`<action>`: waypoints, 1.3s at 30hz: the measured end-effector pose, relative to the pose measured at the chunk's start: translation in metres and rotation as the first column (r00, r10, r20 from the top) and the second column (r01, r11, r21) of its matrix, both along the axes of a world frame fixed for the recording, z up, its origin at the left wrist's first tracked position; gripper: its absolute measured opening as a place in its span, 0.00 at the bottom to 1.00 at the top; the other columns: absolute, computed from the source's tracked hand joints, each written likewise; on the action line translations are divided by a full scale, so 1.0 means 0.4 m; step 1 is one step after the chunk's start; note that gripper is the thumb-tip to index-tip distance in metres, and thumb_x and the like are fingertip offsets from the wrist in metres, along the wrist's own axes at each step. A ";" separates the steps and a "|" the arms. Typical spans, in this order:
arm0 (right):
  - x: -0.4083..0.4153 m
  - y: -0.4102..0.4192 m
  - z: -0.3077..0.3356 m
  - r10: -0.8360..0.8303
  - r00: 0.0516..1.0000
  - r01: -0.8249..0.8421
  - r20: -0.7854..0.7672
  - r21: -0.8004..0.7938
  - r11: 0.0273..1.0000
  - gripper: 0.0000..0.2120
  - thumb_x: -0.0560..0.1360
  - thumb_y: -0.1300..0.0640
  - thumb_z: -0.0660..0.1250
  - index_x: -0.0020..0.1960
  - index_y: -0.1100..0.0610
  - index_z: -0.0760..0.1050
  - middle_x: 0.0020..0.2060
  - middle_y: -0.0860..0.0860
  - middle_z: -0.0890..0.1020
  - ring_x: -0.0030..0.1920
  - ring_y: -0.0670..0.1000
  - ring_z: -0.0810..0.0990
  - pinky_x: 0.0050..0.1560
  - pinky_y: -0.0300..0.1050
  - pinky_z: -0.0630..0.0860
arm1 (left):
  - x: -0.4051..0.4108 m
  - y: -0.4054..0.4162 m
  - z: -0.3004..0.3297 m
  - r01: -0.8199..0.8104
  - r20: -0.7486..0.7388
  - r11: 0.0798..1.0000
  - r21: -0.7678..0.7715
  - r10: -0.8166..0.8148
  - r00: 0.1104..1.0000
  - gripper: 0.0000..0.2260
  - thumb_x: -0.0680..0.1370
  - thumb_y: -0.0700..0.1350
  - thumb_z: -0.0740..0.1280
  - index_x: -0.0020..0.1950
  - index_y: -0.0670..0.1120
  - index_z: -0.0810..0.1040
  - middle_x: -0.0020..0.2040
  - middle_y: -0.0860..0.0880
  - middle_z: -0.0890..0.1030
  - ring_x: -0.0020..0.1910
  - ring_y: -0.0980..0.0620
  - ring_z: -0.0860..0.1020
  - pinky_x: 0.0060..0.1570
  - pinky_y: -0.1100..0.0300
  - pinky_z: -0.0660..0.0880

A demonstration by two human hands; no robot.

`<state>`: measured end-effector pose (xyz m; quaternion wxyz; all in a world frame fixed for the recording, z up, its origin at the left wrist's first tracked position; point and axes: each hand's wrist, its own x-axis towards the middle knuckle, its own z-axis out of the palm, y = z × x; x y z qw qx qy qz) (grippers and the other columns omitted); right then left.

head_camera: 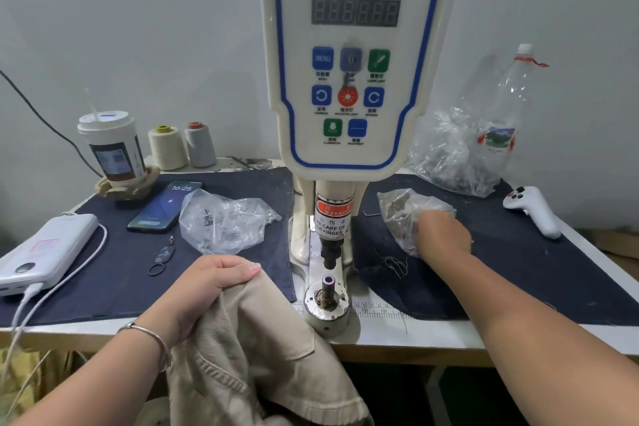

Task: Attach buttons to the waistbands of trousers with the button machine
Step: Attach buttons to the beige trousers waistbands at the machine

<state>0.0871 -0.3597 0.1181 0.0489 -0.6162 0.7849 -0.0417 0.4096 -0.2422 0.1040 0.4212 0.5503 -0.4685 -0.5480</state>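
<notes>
**Ann:** Khaki trousers (256, 349) sat nearest us, draped over the tabletop (380, 339) edge, and the left hand (211, 284) gripped a fold of that cloth, fingers curled round it, just left of the lower die (327, 290).

**Bo:** And the right hand (441, 233)?

**Ann:** It was down in the small bag of buttons (404, 214), right of the button machine (349, 79). The fingers were buried in the plastic, so I couldn't tell whether they pinched anything.

**Bo:** Where was the risk?

**Ann:** The waistband wasn't over the die yet, I'd say. If the cloth went on bunched, the button could land crooked. And the punch (328, 252) hung directly above that die; a fingertip steadying the fabric there could get caught, as the warning label (332, 221) said.

**Bo:** The other bag (224, 221) lay left, untouched.
</notes>
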 end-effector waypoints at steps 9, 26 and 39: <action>-0.006 0.022 -0.017 -0.043 0.993 0.047 0.112 -0.035 0.998 0.11 0.80 0.62 0.58 0.60 0.61 0.75 0.59 0.60 0.77 0.60 0.62 0.76 0.51 0.52 0.73 | 0.003 -0.004 -0.007 -0.001 0.010 1.000 0.008 0.000 1.000 0.14 0.67 0.49 0.73 0.42 0.38 0.84 0.39 0.39 0.82 0.38 0.46 0.80 0.40 0.59 0.76; -0.026 0.156 -0.044 0.336 0.844 -0.033 0.417 -0.585 0.810 0.06 0.75 0.66 0.67 0.44 0.59 0.81 0.39 0.52 0.84 0.40 0.52 0.80 0.40 0.43 0.70 | -0.001 -0.005 -0.008 -0.031 -0.001 1.000 0.003 0.031 1.000 0.10 0.69 0.46 0.72 0.41 0.39 0.84 0.39 0.40 0.83 0.36 0.48 0.81 0.37 0.61 0.77; 0.174 0.306 0.019 0.264 0.120 0.058 0.957 -0.272 0.961 0.09 0.72 0.72 0.68 0.41 0.61 0.82 0.31 0.57 0.84 0.30 0.47 0.81 0.34 0.34 0.78 | -0.004 -0.002 -0.012 -0.041 0.034 0.999 -0.014 0.041 0.999 0.07 0.75 0.44 0.71 0.40 0.41 0.85 0.39 0.42 0.83 0.37 0.49 0.80 0.42 0.59 0.76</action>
